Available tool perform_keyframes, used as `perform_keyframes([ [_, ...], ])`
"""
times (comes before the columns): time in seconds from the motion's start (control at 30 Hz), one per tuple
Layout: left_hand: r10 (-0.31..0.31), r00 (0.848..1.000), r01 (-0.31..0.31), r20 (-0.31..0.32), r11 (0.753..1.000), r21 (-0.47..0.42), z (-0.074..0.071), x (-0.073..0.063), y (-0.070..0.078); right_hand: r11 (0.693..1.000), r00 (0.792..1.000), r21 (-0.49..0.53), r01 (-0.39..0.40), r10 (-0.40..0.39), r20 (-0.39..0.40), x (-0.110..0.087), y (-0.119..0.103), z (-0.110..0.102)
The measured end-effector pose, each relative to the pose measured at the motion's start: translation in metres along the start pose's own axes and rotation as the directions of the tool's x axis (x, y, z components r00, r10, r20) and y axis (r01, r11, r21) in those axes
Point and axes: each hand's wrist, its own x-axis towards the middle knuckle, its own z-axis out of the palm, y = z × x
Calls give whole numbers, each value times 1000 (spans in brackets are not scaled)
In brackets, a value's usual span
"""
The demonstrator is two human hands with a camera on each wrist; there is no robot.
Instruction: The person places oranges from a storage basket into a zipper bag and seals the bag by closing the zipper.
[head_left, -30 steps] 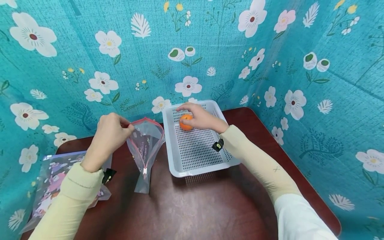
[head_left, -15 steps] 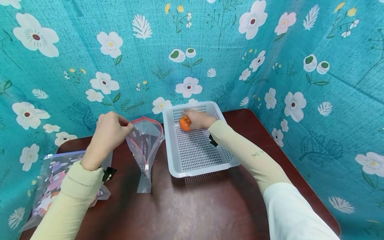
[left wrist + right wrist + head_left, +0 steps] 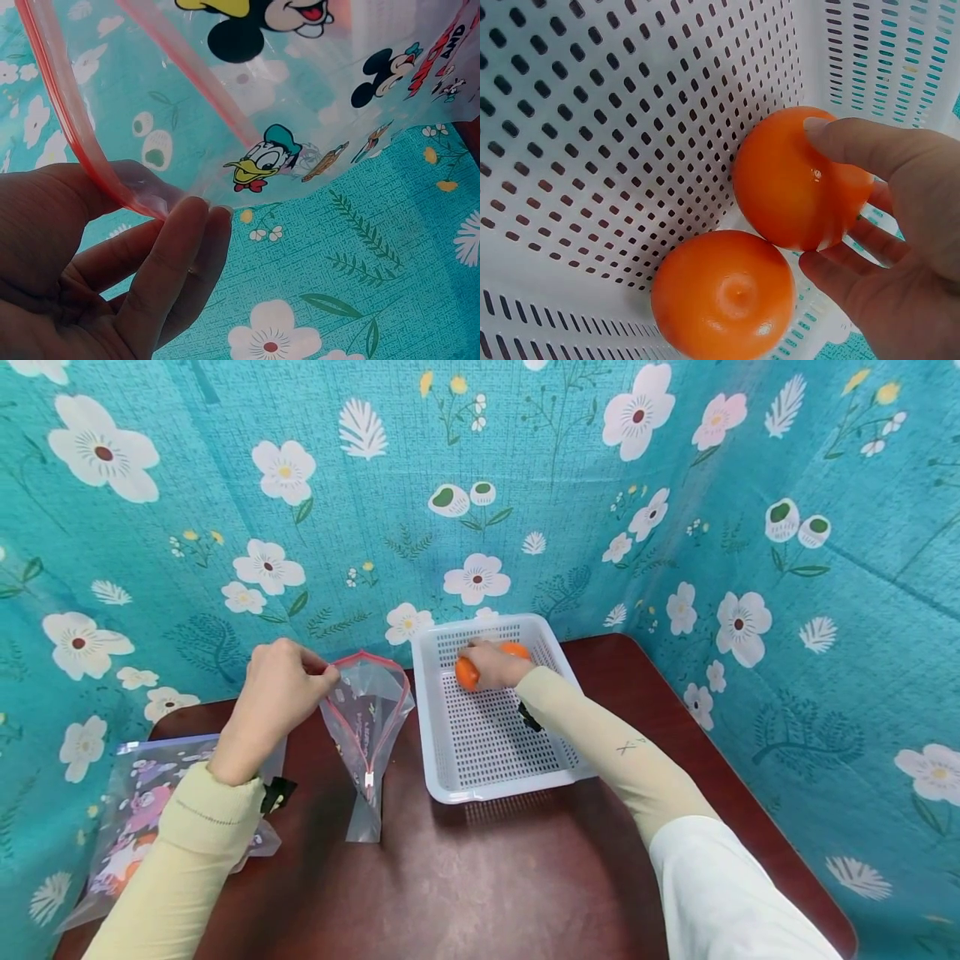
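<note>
My left hand (image 3: 283, 681) pinches the red-edged rim of a clear zip bag (image 3: 247, 90) between thumb and fingers. Cartoon characters are printed on the bag, its mouth gapes, and a white slider sits low on the zip. My right hand (image 3: 495, 667) reaches into the white perforated basket (image 3: 437, 727). There it grips an orange (image 3: 795, 180), thumb on one side and fingers curled round the other. A second orange (image 3: 724, 296) lies right beside the first; in the head view it is partly hidden behind the right hand.
A second printed zip bag (image 3: 142, 802) with a blue-purple top edge lies at the left of the dark red table (image 3: 465, 893), partly under the left forearm. Blue flowered cloth (image 3: 480, 468) rises close behind the basket and along the right side.
My right hand has come down from above the basket and closed round the orange. The second orange now shows behind the hand. My left hand holds the bag much as before.
</note>
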Motion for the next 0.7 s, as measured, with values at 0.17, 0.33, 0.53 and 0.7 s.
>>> perform_keyframes([
  [0.17,8,1000,-8,-17,1000,6,0,0,-1,1000,1000,-6,-8,8,-7,3,-1,2],
  [0.33,6,1000,-5,-29,1000,6,-1,-1,-2,1000,1000,17,-13,13,4,5,-3,2],
  [0.53,7,999,-7,-38,1000,-4,1,0,-3,1000,1000,14,-4,4,12,6,-4,1],
  [0.7,10,999,-10,-40,1000,-1,2,0,-5,999,999,-19,37,-36,37,8,-2,-1],
])
